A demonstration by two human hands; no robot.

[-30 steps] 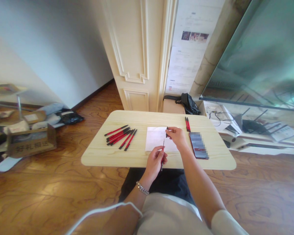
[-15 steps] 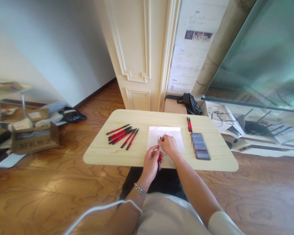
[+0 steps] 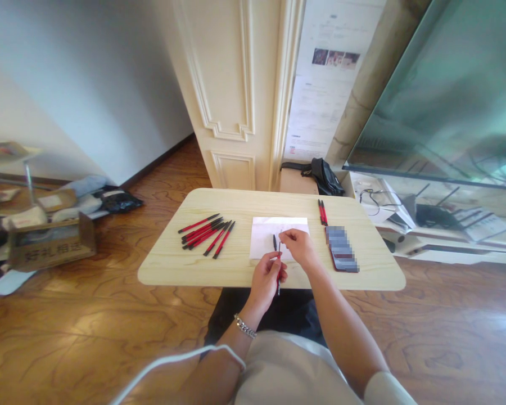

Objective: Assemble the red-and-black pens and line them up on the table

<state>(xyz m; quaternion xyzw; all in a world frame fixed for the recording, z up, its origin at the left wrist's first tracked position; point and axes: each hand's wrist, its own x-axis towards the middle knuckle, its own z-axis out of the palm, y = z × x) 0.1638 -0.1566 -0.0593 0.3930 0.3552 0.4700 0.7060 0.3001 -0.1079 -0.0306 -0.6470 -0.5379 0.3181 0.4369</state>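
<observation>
My left hand [image 3: 265, 277] is closed around the red pen barrel [image 3: 279, 274], which points away from me over the table's front edge. From the barrel's far end rises a thin dark pen refill [image 3: 279, 246], its top pinched between the fingertips of my right hand [image 3: 299, 245]. A small black pen part [image 3: 274, 242] lies on the white paper [image 3: 259, 232], just left of the refill. Several red-and-black pens [image 3: 206, 233] are fanned out on the left of the table. Two more red pens [image 3: 322, 212] lie side by side at the right.
A phone [image 3: 341, 249] with a blurred screen lies on the wooden table [image 3: 164, 264], right of the paper. Behind the table are a door [image 3: 231, 169] and a black bag [image 3: 320, 175]. A cardboard box [image 3: 53, 242] sits on the floor at left; a white cable crosses my left arm.
The black pen part now lies apart on the paper, out of my right fingers. My right hand has shifted slightly and pinches the refill above the barrel. The view has turned a little.
</observation>
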